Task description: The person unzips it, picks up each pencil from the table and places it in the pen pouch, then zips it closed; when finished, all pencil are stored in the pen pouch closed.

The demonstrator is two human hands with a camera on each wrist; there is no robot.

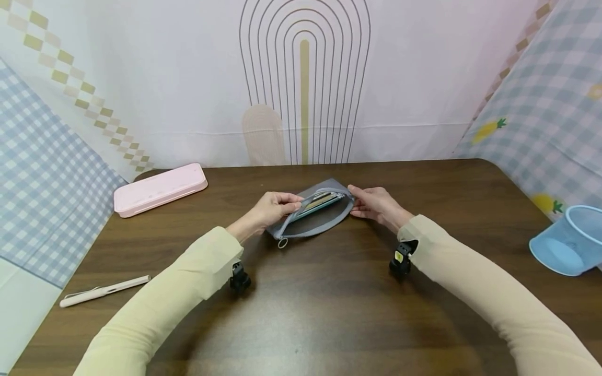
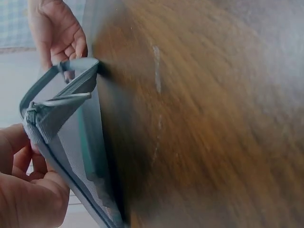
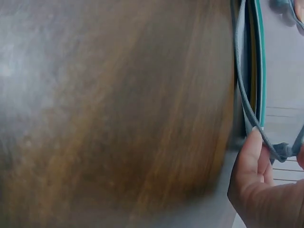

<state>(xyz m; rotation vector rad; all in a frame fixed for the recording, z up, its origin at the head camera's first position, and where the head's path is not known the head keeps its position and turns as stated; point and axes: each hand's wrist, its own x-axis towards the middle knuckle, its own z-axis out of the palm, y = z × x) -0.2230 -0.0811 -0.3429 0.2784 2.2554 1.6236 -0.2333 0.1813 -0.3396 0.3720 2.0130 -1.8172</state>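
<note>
A grey zippered pouch [image 1: 314, 232] is held at the middle back of the table with its mouth gaping. My left hand [image 1: 269, 210] pinches the pouch's edge near its left end, where a zipper pull with a ring [image 1: 282, 243] hangs. At the opposite end my right hand [image 1: 378, 205] grips the pouch's corner between thumb and fingers. Inside lies a thin item with a teal edge [image 3: 262, 61], along with narrow, pen-like things that are only partly visible. The left wrist view shows the pouch's zipper band [image 2: 71, 178] above the left fingers.
At the back left lies a pink pencil case [image 1: 160, 189], closed. A white pen [image 1: 105, 291] rests near the left table edge. On the right a blue mesh cup [image 1: 564, 243] leans or lies tilted. Patterned cloth [image 1: 188, 83] hangs behind the brown table [image 1: 320, 324].
</note>
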